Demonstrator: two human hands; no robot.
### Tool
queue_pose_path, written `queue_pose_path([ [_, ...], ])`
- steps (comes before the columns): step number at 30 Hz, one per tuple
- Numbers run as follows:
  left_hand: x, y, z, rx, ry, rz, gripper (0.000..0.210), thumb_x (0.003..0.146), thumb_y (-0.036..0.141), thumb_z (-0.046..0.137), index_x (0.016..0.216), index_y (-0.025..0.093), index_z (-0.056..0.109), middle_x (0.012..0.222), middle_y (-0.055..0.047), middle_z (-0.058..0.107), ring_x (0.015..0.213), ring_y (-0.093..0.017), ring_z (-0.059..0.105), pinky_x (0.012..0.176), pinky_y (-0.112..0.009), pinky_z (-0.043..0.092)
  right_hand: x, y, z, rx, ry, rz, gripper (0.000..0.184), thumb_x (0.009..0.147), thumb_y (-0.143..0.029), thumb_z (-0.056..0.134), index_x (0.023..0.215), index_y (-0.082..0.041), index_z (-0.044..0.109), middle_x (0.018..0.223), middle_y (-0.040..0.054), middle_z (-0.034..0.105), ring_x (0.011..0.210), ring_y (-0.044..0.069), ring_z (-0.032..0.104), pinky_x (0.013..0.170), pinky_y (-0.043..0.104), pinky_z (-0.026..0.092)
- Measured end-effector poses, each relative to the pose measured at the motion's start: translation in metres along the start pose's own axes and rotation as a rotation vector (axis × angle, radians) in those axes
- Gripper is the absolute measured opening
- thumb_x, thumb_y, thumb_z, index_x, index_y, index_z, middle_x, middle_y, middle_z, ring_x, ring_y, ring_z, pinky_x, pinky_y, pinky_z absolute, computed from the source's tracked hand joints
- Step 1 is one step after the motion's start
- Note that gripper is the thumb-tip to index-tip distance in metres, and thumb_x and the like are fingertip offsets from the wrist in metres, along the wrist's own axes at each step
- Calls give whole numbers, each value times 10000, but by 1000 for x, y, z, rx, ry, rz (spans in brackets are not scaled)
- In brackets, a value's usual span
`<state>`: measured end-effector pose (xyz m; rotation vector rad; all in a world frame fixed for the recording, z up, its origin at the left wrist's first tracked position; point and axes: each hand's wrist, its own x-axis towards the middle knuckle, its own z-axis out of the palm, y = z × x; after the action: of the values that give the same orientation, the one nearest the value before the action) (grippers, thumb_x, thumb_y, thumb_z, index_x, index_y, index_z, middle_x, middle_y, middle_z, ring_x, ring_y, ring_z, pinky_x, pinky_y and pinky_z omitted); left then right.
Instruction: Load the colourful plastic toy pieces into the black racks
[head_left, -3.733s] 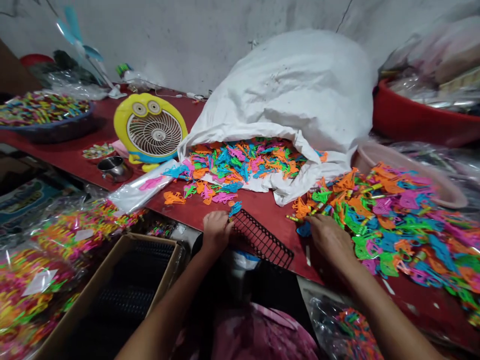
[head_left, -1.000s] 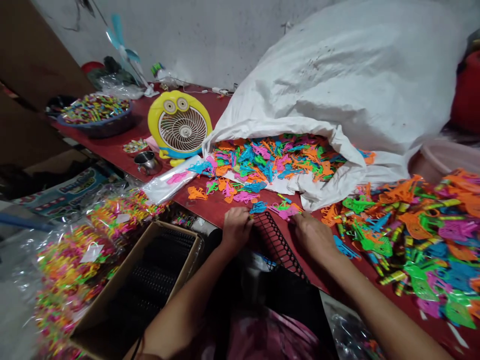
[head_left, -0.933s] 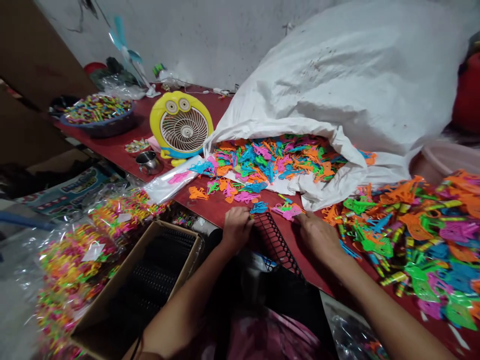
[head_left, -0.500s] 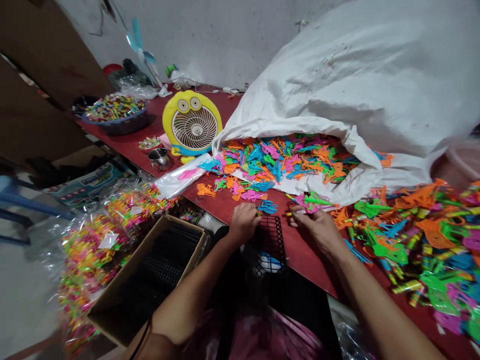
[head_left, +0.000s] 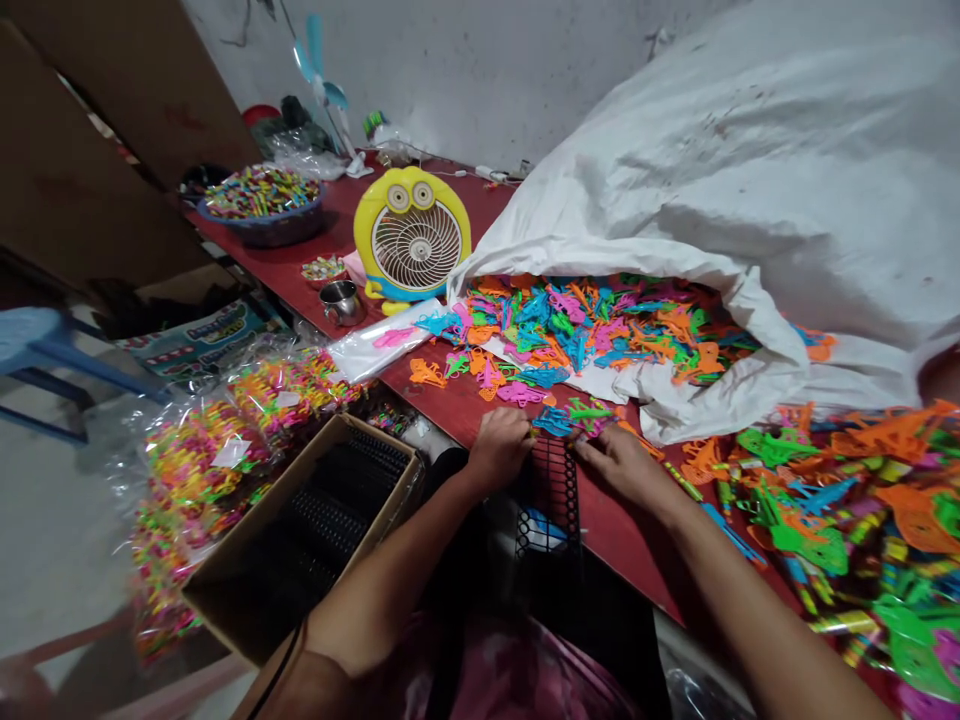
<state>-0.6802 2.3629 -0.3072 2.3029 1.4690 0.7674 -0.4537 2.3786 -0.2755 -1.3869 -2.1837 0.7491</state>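
Beyond black grid (head_left: 550, 485): loose plastic pieces (head_left: 489, 376), white sack (head_left: 720, 220), yellow fan (head_left: 415, 242).

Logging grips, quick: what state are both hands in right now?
Left hand: closed, holding the black grid.
Right hand: closed, apparently holding green and pink pieces.

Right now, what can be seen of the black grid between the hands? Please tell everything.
The black grid is a narrow openwork panel, apparently plastic, with crossing bars and rings. It extends past the edge of the red table, its near end over the lap. The left hand appears to grip its far end, beside a blue piece; contact with the right hand is unclear.
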Motion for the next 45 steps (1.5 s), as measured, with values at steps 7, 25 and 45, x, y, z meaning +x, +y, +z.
queue_pose_path([
  [7,-1,2,1,-46,9,-13,181,950,298,493,809,211,566,1017,-39,622,978,-205,515,843,-357,370,6,-4,-3,-49,-74,-37,263,881,-424,490,772,-194,555,738,36,585,678,177,519,644,297,405],
  [25,0,0,2,-35,13,-16,168,935,295,521,810,201,579,1015,-39,630,968,-199,522,839,-341,372,2,-10,2,-124,-23,-34,249,886,-392,474,741,-196,519,715,32,572,644,163,505,623,280,386],
  [45,1,-1,2,11,-1,0,141,935,287,511,864,203,599,977,-38,621,952,-206,515,815,-337,373,3,-16,2,-35,98,17,247,845,-372,543,681,-187,538,655,-2,534,608,145,474,599,254,334],
])
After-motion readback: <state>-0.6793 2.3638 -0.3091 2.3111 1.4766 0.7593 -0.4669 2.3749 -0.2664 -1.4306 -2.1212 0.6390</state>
